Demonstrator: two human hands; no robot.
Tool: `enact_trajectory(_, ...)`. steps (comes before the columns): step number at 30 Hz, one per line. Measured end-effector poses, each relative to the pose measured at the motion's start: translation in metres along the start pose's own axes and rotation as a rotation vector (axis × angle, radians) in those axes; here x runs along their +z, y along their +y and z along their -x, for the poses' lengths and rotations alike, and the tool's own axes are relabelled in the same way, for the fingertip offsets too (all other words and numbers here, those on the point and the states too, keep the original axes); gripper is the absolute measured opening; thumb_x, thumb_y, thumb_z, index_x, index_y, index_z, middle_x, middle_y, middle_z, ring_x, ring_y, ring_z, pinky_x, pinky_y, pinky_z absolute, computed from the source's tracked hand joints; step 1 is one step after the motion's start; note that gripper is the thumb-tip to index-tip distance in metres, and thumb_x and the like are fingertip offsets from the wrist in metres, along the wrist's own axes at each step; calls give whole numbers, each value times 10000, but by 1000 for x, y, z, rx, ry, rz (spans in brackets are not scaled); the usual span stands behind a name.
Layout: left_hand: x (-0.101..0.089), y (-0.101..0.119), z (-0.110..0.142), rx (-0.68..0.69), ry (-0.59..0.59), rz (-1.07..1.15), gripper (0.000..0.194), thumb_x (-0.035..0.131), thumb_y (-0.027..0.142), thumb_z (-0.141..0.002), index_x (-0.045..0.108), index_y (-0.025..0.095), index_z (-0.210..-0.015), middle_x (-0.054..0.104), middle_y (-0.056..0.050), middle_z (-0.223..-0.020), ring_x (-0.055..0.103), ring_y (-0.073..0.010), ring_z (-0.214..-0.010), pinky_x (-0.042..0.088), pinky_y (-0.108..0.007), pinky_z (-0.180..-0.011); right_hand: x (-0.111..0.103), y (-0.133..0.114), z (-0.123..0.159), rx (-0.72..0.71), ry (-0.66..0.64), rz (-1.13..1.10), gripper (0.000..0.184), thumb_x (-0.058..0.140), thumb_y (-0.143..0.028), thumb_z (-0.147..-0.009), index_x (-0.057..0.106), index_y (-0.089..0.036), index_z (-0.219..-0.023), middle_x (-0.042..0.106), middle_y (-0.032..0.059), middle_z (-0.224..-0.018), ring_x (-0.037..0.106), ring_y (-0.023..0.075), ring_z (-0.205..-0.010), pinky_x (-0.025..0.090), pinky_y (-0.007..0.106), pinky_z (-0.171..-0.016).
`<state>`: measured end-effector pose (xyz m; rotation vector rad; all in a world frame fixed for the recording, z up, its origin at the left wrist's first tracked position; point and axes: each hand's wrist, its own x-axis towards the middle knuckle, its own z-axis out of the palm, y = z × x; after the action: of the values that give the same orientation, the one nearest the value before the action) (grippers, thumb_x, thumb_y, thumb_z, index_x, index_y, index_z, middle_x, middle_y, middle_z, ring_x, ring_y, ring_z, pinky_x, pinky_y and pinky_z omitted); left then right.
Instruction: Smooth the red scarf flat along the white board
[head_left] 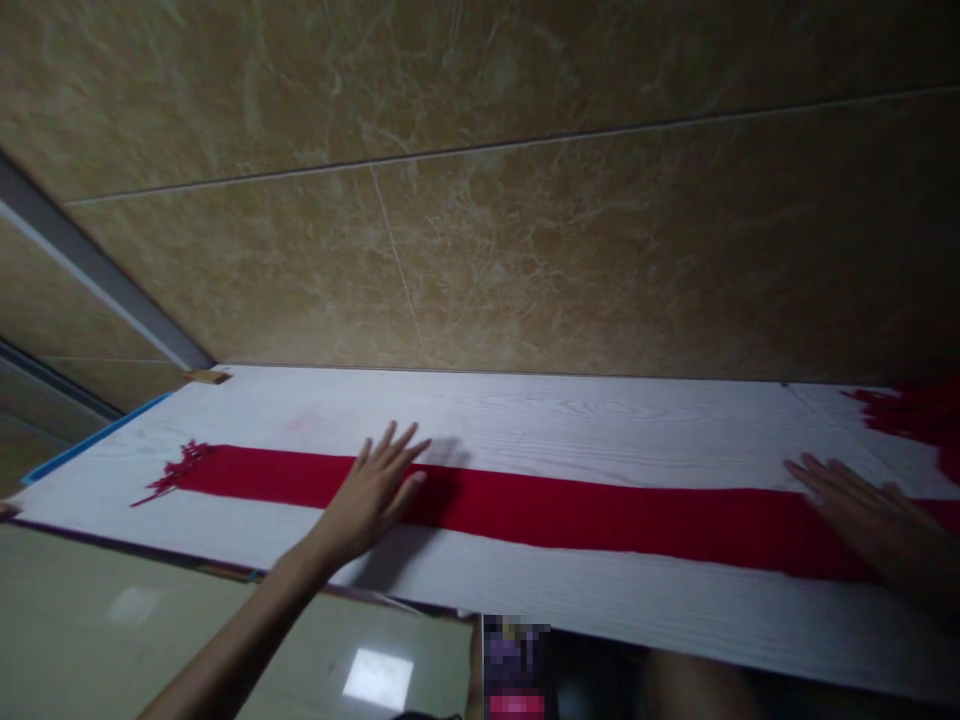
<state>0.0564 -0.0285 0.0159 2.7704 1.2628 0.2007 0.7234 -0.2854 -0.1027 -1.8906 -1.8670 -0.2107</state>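
Observation:
A long red scarf [570,510] lies stretched flat along a white wood-grain table [600,420], its fringed end spread out at the left. Over the scarf's left half is my left hand [379,490], fingers spread and holding nothing; a shadow falls beside it. Further right, my right hand [870,510] is over the scarf with its fingers stretched out, slightly blurred. Whether either palm presses on the cloth I cannot tell. The scarf's right end runs out of view past my right hand.
More red fringed cloth [911,415] lies at the table's far right. A brown marbled tile wall [525,240] rises along the back edge. A small wooden block [208,377] sits at the back left corner, near a grey post [105,265]. Shiny floor [300,640] shows below.

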Motion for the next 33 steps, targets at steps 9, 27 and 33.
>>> enact_trajectory(9, 48, 113, -47, 342, -130, 122, 642, 351, 606, -1099, 240, 357, -1680, 196, -41, -1741, 75, -355, -1627, 44, -681, -1304, -16, -45, -22, 234, -158, 141, 687, 196, -618, -997, 621, -356, -1468, 591, 137, -1532, 472, 383, -1476, 349, 694, -1195)
enact_trajectory(27, 77, 149, -74, 294, -6, -77, 625, 410, 601, -1065, 294, 381, -1638, 267, -52, -1692, 270, -420, -1565, 331, -730, -1204, -18, -233, -72, 153, -268, -74, 638, 491, -600, -1043, 498, -265, -1586, 375, 109, -1680, 261, 373, -1594, 61, 720, -1275)
enact_trajectory(33, 93, 127, -73, 329, 117, -121, 668, 408, 644, -1004, 250, 455, -1625, 338, 24, -1670, 338, -387, -1544, 420, -677, -1176, -61, -193, -55, 202, -83, -118, 702, 385, -657, -1064, 390, -259, -1642, 235, 71, -1734, 167, 332, -1625, 84, 684, -1297)
